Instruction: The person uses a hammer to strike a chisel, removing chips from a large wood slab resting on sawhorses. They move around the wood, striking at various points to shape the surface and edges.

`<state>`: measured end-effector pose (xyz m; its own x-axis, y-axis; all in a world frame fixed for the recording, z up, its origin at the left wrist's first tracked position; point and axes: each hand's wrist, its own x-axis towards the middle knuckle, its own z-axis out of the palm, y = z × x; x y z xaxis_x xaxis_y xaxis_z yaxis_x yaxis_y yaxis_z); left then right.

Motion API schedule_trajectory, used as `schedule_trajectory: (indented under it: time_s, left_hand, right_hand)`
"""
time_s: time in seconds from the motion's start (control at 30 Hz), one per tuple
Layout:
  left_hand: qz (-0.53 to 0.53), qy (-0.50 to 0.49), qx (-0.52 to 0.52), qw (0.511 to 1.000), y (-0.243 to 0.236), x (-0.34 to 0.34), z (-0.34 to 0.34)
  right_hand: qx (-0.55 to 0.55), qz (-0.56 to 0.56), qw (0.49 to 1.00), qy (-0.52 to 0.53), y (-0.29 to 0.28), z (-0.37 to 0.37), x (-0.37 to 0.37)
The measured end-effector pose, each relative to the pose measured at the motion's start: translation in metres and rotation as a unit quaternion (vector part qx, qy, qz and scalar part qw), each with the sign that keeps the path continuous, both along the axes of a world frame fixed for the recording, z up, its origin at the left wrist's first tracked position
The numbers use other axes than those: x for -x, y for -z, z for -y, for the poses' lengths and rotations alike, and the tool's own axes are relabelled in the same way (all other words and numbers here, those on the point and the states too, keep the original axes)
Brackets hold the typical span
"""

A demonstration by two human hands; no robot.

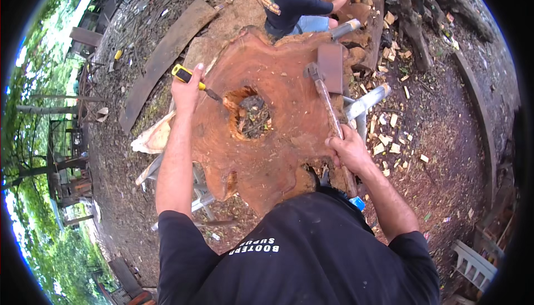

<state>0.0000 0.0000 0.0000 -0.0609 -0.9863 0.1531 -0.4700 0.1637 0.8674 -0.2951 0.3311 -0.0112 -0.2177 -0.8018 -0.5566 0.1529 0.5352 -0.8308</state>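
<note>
My left hand (186,87) is closed on a yellow-and-black-handled chisel (210,92), its metal end pointing at the splintered rim of a hollow (246,114) in a large reddish wood slab (283,160). My right hand (345,150) grips the long wooden handle of a hammer (321,85), whose head lies over the slab's right part, beside a flat brown rectangular block (331,60). The slab rests on pale metal supports (367,102).
A co-worker (289,7) in a dark shirt sits beyond the slab. Long boards (162,57) lie at left, gnarled logs (425,15) at upper right, wood chips (394,148) on the ground at right. A white slatted object (473,263) stands at lower right; trees line the left.
</note>
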Motion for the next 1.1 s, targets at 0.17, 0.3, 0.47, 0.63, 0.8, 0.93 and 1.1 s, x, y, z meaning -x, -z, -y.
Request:
schedule_trajectory:
  time_s: [0.17,0.3,0.47,0.63,0.8,0.93,1.1]
  left_hand:
    - [-0.087,0.042,0.010,0.995,0.014,0.009,-0.010]
    - [-0.128,0.049,-0.028,0.990,0.012,0.004,-0.004]
    - [-0.129,0.117,-0.109,0.979,0.008,0.007,-0.012]
    - [-0.008,0.168,-0.102,0.980,0.008,0.004,-0.018]
    - [0.036,0.216,-0.118,0.969,0.010,-0.001,-0.021]
    - [0.006,0.219,-0.114,0.969,0.013,-0.001,-0.027]
    - [0.059,0.222,-0.108,0.967,0.009,0.005,-0.026]
  right_hand:
    - [-0.006,-0.020,1.000,-0.020,0.005,-0.002,0.005]
    - [-0.003,-0.001,1.000,-0.020,0.001,0.000,0.000]
    - [-0.004,0.008,1.000,-0.017,-0.002,0.000,-0.003]
    - [-0.010,0.010,1.000,-0.026,-0.001,0.002,-0.006]
    - [-0.011,-0.001,0.999,-0.035,-0.005,0.003,-0.007]
    - [-0.009,-0.019,0.998,-0.055,-0.014,0.009,-0.007]
    - [0.008,-0.059,0.995,-0.082,-0.028,0.022,-0.012]
